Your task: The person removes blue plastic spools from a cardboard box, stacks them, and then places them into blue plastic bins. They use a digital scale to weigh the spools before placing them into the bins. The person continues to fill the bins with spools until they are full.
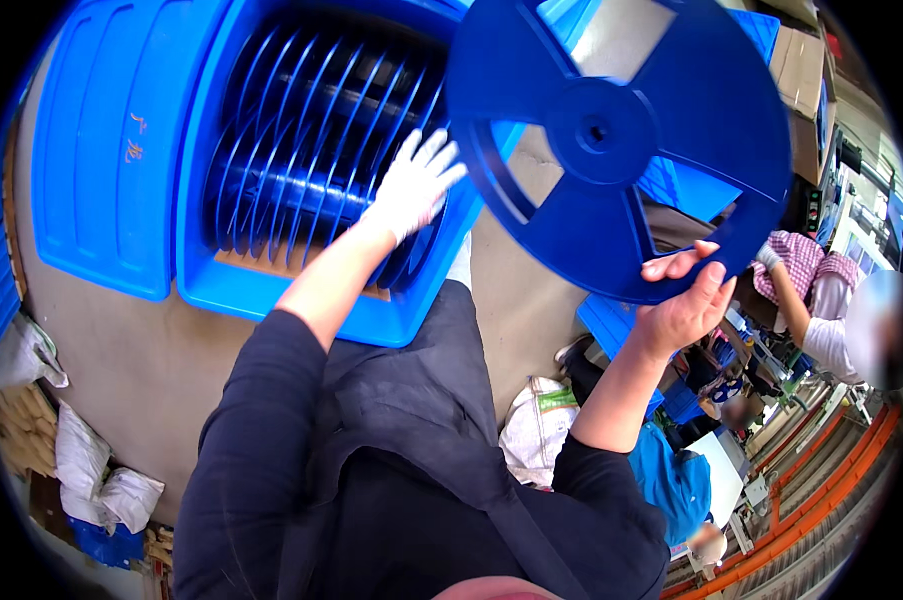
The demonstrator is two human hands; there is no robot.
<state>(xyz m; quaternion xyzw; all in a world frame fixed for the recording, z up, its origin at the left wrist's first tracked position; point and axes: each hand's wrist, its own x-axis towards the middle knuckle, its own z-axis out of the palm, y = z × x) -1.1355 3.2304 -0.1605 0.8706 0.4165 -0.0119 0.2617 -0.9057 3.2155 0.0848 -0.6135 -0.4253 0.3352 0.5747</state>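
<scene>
A large dark blue reel (596,130) with wide cut-out windows is held up at the right. My bare right hand (686,300) grips its lower rim, the fingers through a window and the thumb on the outside. My left hand (416,185), in a white glove, is open with its fingers spread. It is over the right side of a blue plastic bin (356,325), beside the held reel; whether it touches anything is unclear. Inside the bin, several dark reels (316,150) stand on edge in a row, their rims parallel.
The bin's blue lid (111,150) hangs at its left side. White sacks (96,475) lie at the lower left, another white bag (536,425) near my legs. Cardboard boxes (796,75) stand at the far right. Co-workers (831,335) are at the right, near benches.
</scene>
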